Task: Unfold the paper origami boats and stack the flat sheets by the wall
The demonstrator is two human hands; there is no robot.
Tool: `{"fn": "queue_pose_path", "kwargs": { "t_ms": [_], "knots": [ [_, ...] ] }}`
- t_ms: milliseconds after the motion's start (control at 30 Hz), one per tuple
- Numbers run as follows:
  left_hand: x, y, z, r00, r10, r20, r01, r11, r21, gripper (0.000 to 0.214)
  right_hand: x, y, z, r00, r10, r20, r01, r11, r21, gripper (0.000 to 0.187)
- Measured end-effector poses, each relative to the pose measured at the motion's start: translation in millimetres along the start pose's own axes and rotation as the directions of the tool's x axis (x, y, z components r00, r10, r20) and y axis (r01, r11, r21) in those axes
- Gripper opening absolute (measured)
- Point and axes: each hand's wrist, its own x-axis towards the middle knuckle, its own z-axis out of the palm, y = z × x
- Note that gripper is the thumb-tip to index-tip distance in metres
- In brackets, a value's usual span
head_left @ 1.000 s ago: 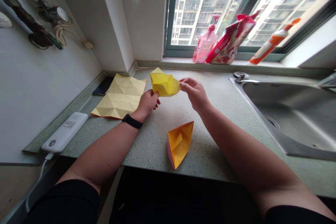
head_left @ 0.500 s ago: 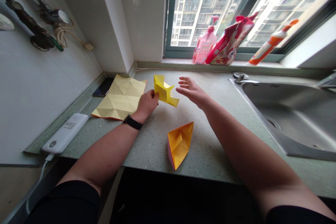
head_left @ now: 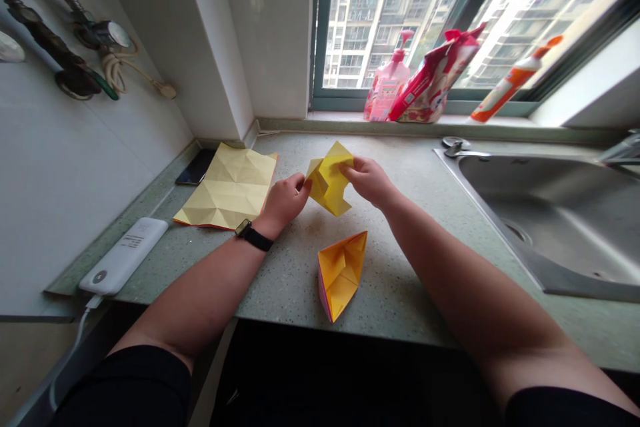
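Note:
A piece of folded yellow paper (head_left: 330,181) is held above the counter between my two hands. My left hand (head_left: 289,199) pinches its left corner, with the fingers closed. On the other side, my right hand (head_left: 367,180) grips the paper's upper right part between thumb and fingers. Nearer to me, an orange folded paper boat (head_left: 344,273) rests on the counter, touched by neither hand. Creased pale yellow sheets (head_left: 233,180) with an orange edge lie flat to the left of my left hand.
A dark phone (head_left: 196,167) lies partly under the sheets. A white power bank (head_left: 125,255) with a cable sits at the left edge of the counter (head_left: 400,307). The steel sink (head_left: 560,227) is at right. A pink pump bottle (head_left: 387,87), a red bag (head_left: 434,80) and an orange-white bottle (head_left: 510,88) stand on the windowsill.
My right hand, open and apart from the paper before, has closed on its right side. The yellow paper has turned and shifted slightly right. The boat and the sheets stay in place.

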Motion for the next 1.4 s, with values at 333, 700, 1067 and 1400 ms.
{"fn": "queue_pose_path", "kwargs": {
  "t_ms": [333,700,1067,1400],
  "knots": [
    [1,3,0.9,0.985,0.008,-0.170,-0.054,0.963,-0.264,0.024,-13,-19,-2,0.974,-0.227,0.022,0.212,0.867,-0.451,0.028],
    [-1,3,-5.5,0.947,0.194,-0.255,-0.229,0.967,-0.115,0.035,-16,-21,-1,0.962,-0.259,0.081,0.260,0.796,-0.547,0.033],
    [-2,-2,-17.0,0.803,0.485,-0.346,-0.397,0.869,0.297,0.023,-25,-36,3,0.962,-0.258,0.090,0.262,0.776,-0.574,0.031],
    [4,-9,-8.5,0.808,0.429,-0.403,-0.421,0.900,0.114,0.018,-20,-26,2,0.968,-0.242,0.075,0.240,0.784,-0.572,0.029]
  ]
}}
